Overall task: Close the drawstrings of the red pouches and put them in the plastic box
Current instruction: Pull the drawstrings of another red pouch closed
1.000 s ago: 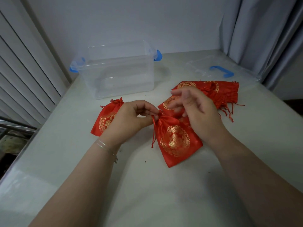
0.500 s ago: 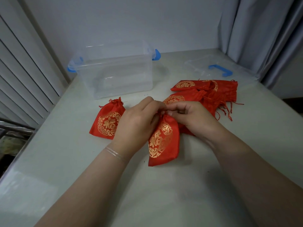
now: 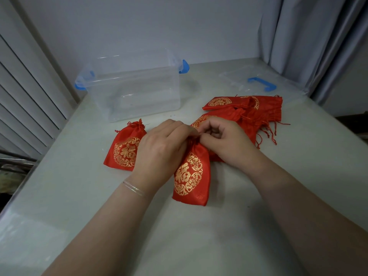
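A red pouch with a gold emblem lies on the table in front of me, its gathered neck pointing away. My left hand and my right hand meet at that neck, both pinching the pouch's top and strings. A second red pouch with its drawstring pulled tight lies just left of my left hand. A pile of several red pouches sits behind my right hand. The clear plastic box with blue latches stands open at the back left, with no pouch inside.
The box's clear lid with a blue handle lies at the back right by grey curtains. A slatted panel runs along the left. The pale table ends at a left edge near a metal rail.
The pouch in my hands swung from lying tilted to the right to pointing straight toward me. Both hands closed in on its neck, and the neck is now bunched tighter.
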Demonstrator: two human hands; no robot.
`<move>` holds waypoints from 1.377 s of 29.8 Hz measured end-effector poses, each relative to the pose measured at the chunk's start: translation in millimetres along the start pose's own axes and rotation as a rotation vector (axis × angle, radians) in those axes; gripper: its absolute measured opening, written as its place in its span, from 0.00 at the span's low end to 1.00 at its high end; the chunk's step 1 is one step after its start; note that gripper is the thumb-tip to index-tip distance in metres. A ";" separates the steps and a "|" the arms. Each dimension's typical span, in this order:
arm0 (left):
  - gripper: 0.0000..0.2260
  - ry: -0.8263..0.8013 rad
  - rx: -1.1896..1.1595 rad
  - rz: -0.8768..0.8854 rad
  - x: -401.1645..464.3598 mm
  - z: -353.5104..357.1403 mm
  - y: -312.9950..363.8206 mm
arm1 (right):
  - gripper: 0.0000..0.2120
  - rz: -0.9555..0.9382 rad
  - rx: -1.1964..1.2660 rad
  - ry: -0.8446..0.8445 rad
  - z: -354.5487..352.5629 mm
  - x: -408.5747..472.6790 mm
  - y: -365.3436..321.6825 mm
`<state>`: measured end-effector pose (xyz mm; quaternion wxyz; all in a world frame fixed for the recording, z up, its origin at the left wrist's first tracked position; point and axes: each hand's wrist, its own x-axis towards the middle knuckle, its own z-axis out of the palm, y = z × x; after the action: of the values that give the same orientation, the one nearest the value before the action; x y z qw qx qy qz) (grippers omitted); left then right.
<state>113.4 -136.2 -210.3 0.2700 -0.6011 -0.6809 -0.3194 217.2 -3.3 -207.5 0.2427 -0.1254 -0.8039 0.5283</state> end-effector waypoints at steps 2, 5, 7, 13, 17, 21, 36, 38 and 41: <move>0.06 0.016 -0.007 -0.017 -0.3 0.4 -0.6 | 0.10 -0.010 -0.009 0.033 0.8 -0.3 0.0; 0.07 0.031 0.001 -0.026 1.0 -2.6 -3.9 | 0.08 -0.034 -0.091 0.111 -4.6 -0.3 -2.3; 0.09 0.030 0.010 -0.026 2.7 -5.2 -5.3 | 0.07 -0.055 -0.197 0.138 -8.0 -0.8 -3.4; 0.11 0.004 0.132 0.025 4.2 -6.0 -5.3 | 0.06 0.018 -0.060 0.071 -3.4 -0.8 -4.3; 0.12 0.013 0.110 0.021 3.1 -4.3 -5.5 | 0.09 0.135 0.103 -0.018 -4.2 0.6 -4.8; 0.10 0.052 -0.003 -0.061 1.3 -1.3 -5.7 | 0.04 0.152 0.171 -0.061 2.0 0.7 -1.8; 0.09 0.002 -0.121 -0.213 -0.5 2.0 -9.3 | 0.07 0.176 -0.259 -0.287 -5.6 -0.6 3.2; 0.10 -0.060 -0.081 -0.199 -0.8 2.6 -11.1 | 0.06 0.167 -0.303 -0.258 -7.7 -1.1 4.6; 0.07 -0.071 -0.122 -0.278 -1.1 2.9 -13.8 | 0.05 0.227 -0.071 -0.192 -4.1 -0.8 3.0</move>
<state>100.0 -135.7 -214.6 0.1619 -0.5273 -0.7459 -0.3733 219.9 0.7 -209.1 0.0987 -0.1729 -0.8224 0.5330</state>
